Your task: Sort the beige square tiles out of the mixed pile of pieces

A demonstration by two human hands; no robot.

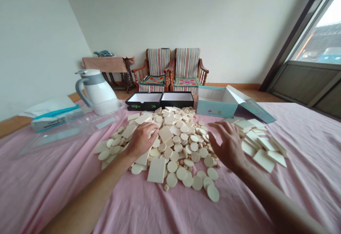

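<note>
A big heap of cream-coloured flat pieces (176, 138), round discs and squares mixed, lies on the pink cloth (165, 209). My left hand (142, 138) rests on the heap's left side, fingers curled over the pieces. My right hand (229, 145) hovers at the heap's right edge with fingers spread and nothing in it. Just right of that hand lies a separate pile of square pieces (259, 143).
Behind the heap stand two open black boxes (160, 100) and an open light-blue box (221, 106) with its lid down. At the left are a white jug (96, 90), a clear plastic tray (71, 127) and a tissue pack (53, 116). Two striped chairs (173, 70) stand by the wall.
</note>
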